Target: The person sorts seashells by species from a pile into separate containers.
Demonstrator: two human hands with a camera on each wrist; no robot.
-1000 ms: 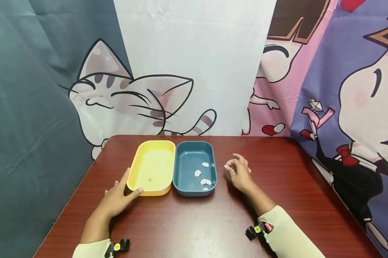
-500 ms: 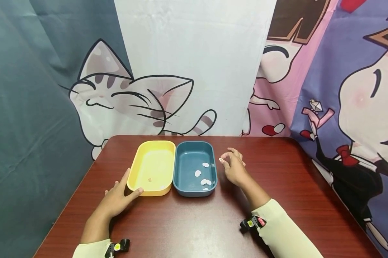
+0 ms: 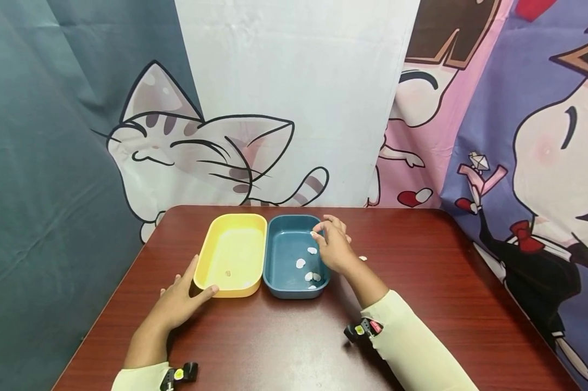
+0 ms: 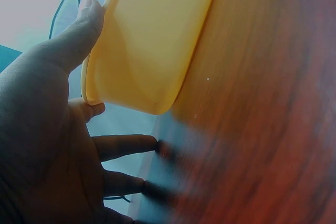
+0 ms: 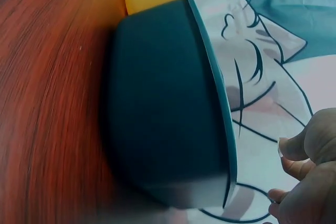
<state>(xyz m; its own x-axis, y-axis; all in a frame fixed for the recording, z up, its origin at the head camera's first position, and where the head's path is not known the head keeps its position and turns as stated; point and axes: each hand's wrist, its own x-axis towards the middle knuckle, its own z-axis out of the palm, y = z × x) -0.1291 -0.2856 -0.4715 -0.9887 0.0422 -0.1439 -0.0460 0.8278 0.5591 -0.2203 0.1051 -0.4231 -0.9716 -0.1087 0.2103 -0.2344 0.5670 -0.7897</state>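
Over the right rim of the blue tray (image 3: 273,288), my right hand (image 3: 336,247) pinches a small white piece (image 3: 313,233) between thumb and fingertips. Inside that tray lie several rounded, bean-like white pieces (image 3: 300,263). My left hand (image 3: 178,298) touches the near left corner of the yellow tray (image 3: 205,263), thumb along the front and index finger at the left side. The left wrist view shows its other fingers (image 4: 126,145) spread beside the tray. A small tan piece (image 3: 227,273) lies in the yellow tray. In the right wrist view the fingers partly hide what they pinch.
Both trays stand side by side on a dark red wooden table (image 3: 284,347). Another white piece (image 3: 363,258) lies on the table right of the blue tray, beside my right wrist. A cartoon-printed cloth (image 3: 299,81) hangs behind the table.
My right hand has moved left and away from me, from beside the blue tray to over its right rim. A white piece on the table shows behind it. My left hand stays put.
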